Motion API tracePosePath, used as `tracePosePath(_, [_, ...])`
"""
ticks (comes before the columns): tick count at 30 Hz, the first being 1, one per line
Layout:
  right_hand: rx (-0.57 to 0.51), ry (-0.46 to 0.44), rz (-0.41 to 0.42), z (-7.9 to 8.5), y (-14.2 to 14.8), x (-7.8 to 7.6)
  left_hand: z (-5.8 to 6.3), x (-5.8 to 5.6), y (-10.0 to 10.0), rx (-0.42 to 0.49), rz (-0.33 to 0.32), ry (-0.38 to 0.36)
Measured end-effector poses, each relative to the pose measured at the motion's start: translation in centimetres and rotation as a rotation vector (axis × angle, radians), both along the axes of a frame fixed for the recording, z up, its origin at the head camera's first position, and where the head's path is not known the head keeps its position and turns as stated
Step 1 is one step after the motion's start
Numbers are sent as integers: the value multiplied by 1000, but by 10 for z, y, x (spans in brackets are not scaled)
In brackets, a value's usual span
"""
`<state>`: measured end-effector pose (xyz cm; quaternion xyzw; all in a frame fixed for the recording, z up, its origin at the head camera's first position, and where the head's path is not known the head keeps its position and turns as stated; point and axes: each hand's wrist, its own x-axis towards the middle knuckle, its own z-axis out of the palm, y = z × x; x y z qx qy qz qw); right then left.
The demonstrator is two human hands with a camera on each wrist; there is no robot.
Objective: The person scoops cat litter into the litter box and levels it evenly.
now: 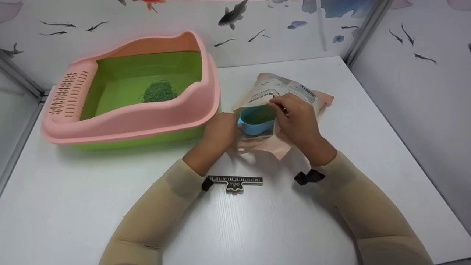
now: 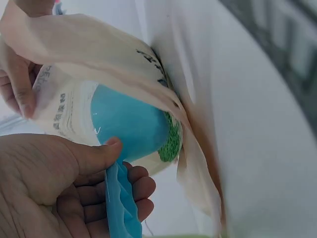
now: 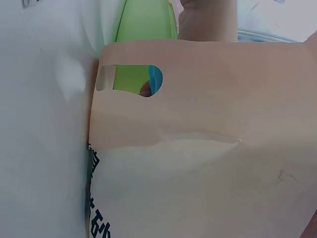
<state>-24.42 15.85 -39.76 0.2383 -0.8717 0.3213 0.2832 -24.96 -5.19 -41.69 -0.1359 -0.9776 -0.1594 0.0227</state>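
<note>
My left hand [image 1: 220, 129] grips the ridged handle of a blue scoop [image 2: 130, 124], thumb along its top and fingers curled below. The scoop's bowl sits inside the mouth of a pale pink and white bag [image 1: 263, 90]; green granules [image 2: 171, 141] show beside it in the left wrist view. Green material is also visible in the bowl from the head view. My right hand [image 1: 300, 117] pinches the bag's opening edge between thumb and fingers, holding it up. In the right wrist view, the bag's side [image 3: 198, 109] covers most of the picture, and a handle hole reveals some blue scoop.
Left of the bag stands a pink-rimmed green litter box [image 1: 176, 114] with a small heap of green granules [image 1: 160, 91] on its floor. A black and silver clip [image 1: 235, 180] lies on the white table [image 1: 228, 228] between my forearms. Patterned walls [image 1: 184, 22] enclose the table.
</note>
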Motion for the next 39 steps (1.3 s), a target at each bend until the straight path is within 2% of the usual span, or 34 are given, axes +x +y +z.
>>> tracePosePath(5, [11, 17, 4, -1, 0, 0, -1, 10, -14, -3, -12, 41])
tracePosePath(13, [13, 31, 0, -3, 2, -1, 10, 26, -26, 14, 13, -16])
tracePosePath(20, [7, 26, 5, -2, 1, -1, 12, 31, -38, 118, -12, -31])
tracePosePath(25, [14, 45, 8, -3, 1, -1, 22, 37, -43, 139, -17, -41])
tracePosePath(30, [13, 55, 10, -3, 1, -2, 33, 43, -47, 123, -19, -31])
tracePosePath(39, [-8, 15, 9, -2, 2, -2, 48, 53, -54, 134, -13, -62])
